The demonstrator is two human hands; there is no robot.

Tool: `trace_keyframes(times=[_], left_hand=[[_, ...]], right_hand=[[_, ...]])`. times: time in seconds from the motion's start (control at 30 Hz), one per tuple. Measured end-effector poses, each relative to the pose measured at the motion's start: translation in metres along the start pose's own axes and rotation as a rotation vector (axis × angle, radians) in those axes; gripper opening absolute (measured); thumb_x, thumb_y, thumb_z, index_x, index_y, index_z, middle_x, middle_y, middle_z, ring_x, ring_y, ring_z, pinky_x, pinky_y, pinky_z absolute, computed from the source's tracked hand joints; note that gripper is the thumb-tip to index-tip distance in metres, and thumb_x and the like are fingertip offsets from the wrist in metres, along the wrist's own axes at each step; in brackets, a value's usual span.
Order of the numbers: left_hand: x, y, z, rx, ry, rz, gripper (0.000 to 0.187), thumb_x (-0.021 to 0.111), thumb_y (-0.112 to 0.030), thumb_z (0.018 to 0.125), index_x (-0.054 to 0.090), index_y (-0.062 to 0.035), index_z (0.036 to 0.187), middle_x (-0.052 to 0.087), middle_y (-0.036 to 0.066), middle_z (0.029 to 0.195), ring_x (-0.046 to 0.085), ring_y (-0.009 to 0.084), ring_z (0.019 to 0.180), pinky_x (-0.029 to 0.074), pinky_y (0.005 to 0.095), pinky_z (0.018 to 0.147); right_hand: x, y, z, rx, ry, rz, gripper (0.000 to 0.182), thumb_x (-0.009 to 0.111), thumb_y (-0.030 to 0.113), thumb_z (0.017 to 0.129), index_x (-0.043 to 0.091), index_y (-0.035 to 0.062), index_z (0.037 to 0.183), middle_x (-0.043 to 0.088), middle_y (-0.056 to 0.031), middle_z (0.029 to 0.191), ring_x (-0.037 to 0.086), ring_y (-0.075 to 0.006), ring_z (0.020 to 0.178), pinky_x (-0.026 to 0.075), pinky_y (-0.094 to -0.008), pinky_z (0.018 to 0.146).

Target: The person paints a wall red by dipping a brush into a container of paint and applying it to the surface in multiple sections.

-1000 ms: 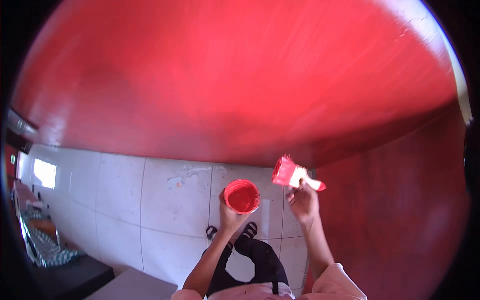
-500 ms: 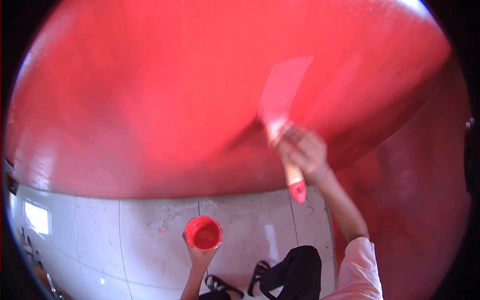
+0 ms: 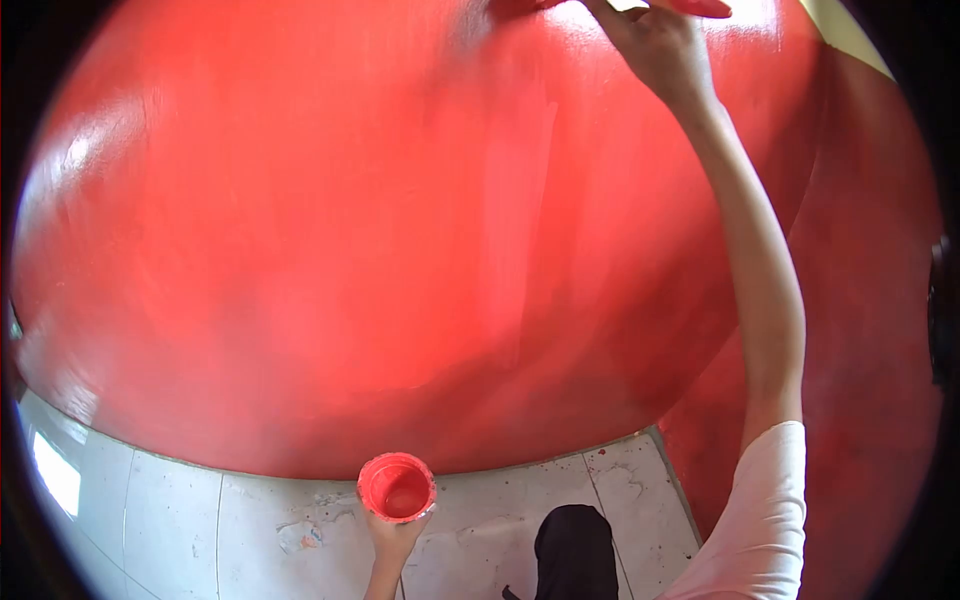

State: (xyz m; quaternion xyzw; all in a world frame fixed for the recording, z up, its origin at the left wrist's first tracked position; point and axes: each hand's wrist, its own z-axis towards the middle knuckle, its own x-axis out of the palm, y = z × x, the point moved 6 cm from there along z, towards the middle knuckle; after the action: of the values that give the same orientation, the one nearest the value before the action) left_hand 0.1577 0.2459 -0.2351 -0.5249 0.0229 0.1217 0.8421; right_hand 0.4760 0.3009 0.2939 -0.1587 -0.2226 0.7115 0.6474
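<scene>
Low in the head view, my left hand (image 3: 393, 537) is wrapped round a small tub of red paint (image 3: 397, 460), its open top facing me. Wet paint shows inside the tub, and its rim is smeared red. My right hand (image 3: 668, 58) is raised to the top edge of the view, closed on a paintbrush (image 3: 700, 7). The red end of the brush handle juts out to the right. Its bristles are largely cut off by the frame. Behind the brush spreads a glossy red wall (image 3: 340, 260), with paler vertical streaks near the middle.
A second red wall (image 3: 870, 340) meets the first at a corner on the right. Pale yellow surface (image 3: 850, 38) shows above it. White floor tiles (image 3: 270, 520) with paint spots run along the wall's foot. My dark-clothed leg (image 3: 577, 550) is at the bottom.
My right hand has moved up the wall with the paintbrush, from the lower middle to the top edge. The view has tilted slightly upward; the tub stays in my left hand.
</scene>
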Motion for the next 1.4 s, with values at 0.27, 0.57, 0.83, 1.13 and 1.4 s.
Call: trace_keyframes(times=[0.27,0.57,0.83,1.13,1.4], left_hand=[[-0.012,-0.007,0.002,-0.022,-0.062,-0.057,0.100,0.090,-0.014,0.051,0.033,-0.0031,0.133,0.047,0.012,0.127,0.051,0.0266,0.115,0.043,0.0404,0.097],[-0.021,0.004,-0.003,-0.002,-0.099,-0.075,0.089,0.085,-0.011,0.057,0.036,-0.0029,0.131,0.052,0.013,0.122,0.056,0.0254,0.108,0.046,0.0390,0.094],[-0.019,-0.001,-0.002,-0.101,0.000,-0.076,0.074,0.083,-0.009,0.060,0.045,-0.0016,0.123,0.055,0.012,0.116,0.057,0.0239,0.106,0.046,0.0371,0.093],[-0.008,-0.042,0.007,-0.118,-0.045,-0.168,0.076,0.085,-0.009,0.058,0.046,-0.0011,0.122,0.057,0.012,0.116,0.057,0.0241,0.107,0.045,0.0378,0.094],[-0.009,-0.052,0.006,-0.147,-0.073,-0.213,0.067,0.085,-0.007,0.060,0.051,-0.0009,0.118,0.059,0.011,0.113,0.059,0.0229,0.104,0.046,0.0366,0.092]], right_hand=[[-0.001,0.200,-0.272,-0.188,0.428,0.600,0.029,0.067,0.012,0.075,0.064,0.0161,0.103,0.063,-0.0005,0.098,0.066,-0.0172,0.084,0.056,-0.0297,0.056],[0.013,-0.003,-0.081,0.007,-0.055,0.513,0.015,0.068,0.007,0.076,0.068,0.0111,0.090,0.069,-0.0019,0.094,0.067,-0.0213,0.081,0.053,-0.0329,0.069],[0.027,0.084,-0.178,-0.215,0.221,0.487,0.034,0.070,0.009,0.074,0.068,0.0173,0.106,0.069,-0.0021,0.101,0.067,-0.0202,0.087,0.057,-0.0334,0.068],[0.026,0.046,-0.137,0.013,0.346,0.780,0.028,0.067,0.002,0.080,0.072,0.0152,0.105,0.071,-0.0052,0.103,0.068,-0.0241,0.089,0.055,-0.0348,0.080],[0.013,0.004,-0.069,-0.125,0.074,0.425,0.031,0.067,0.003,0.077,0.069,0.0136,0.106,0.069,-0.0026,0.098,0.066,-0.0212,0.091,0.053,-0.0336,0.069]])
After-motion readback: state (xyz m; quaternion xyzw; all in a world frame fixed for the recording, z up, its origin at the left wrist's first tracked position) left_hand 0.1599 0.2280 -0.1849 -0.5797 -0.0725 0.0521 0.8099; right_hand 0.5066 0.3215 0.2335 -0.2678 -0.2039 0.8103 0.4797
